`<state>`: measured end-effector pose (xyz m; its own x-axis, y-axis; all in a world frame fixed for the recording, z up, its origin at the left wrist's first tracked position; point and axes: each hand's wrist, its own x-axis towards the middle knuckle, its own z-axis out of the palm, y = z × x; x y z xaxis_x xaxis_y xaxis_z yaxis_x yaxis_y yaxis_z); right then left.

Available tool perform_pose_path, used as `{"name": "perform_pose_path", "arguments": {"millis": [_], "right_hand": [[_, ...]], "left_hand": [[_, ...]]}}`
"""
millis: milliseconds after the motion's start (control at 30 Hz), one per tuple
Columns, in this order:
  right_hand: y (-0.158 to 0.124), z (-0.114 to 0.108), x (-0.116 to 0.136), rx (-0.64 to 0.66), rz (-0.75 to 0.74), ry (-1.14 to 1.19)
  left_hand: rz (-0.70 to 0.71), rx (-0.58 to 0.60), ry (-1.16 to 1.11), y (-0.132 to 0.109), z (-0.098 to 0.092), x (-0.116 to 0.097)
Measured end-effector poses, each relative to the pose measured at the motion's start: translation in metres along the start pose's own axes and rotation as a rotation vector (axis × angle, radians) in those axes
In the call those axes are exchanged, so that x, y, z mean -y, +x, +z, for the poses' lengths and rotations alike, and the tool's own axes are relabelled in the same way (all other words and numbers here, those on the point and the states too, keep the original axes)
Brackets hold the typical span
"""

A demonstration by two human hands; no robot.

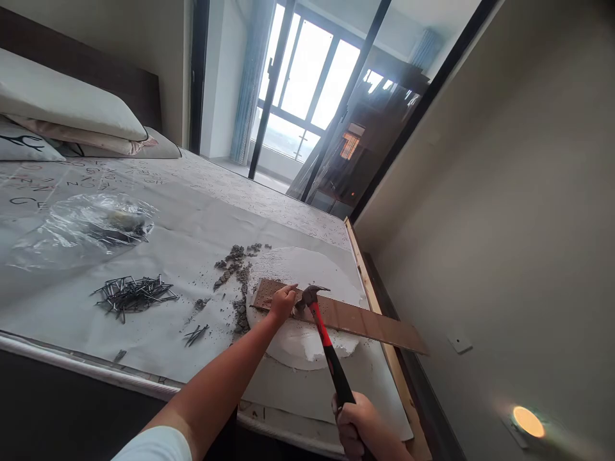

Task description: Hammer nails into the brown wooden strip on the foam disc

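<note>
My right hand (pixel 359 426) is wrapped round the black lower grip of a claw hammer (pixel 328 342) with a red and black handle. The hammer's dark metal head is over a long brown wooden board (pixel 355 318), close to my left hand (pixel 282 302). My left hand rests at the board's left part, its fingers drawn together; what they pinch, if anything, is hidden. Small dark dots, perhaps holes or nail heads, mark the board's left end. Beneath the board lies a round white slab (pixel 307 259) with a broken, crumbly edge.
Left of the slab lie grey crumbled debris (pixel 235 256), a pile of nails (pixel 134 296), a few loose nails (pixel 196 334) and a clear plastic bag (pixel 91 224). A pale sheet covers the mattress (pixel 192 166). A wooden strip (pixel 369 282) runs along its right edge, near the wall (pixel 504 192).
</note>
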<state>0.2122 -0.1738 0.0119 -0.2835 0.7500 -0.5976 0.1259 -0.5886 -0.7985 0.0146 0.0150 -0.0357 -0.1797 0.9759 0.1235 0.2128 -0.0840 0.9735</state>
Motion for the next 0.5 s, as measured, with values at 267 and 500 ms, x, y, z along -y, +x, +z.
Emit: {"name": "perform_pose_path", "arguments": {"millis": [267, 500], "right_hand": [[-0.009, -0.01, 0.0, -0.055, -0.062, -0.07], [-0.003, -0.004, -0.008, 0.016, -0.023, -0.058]], "left_hand": [[0.014, 0.016, 0.067, 0.001, 0.001, 0.002], [0.049, 0.041, 0.145, -0.004, -0.003, -0.003]]}}
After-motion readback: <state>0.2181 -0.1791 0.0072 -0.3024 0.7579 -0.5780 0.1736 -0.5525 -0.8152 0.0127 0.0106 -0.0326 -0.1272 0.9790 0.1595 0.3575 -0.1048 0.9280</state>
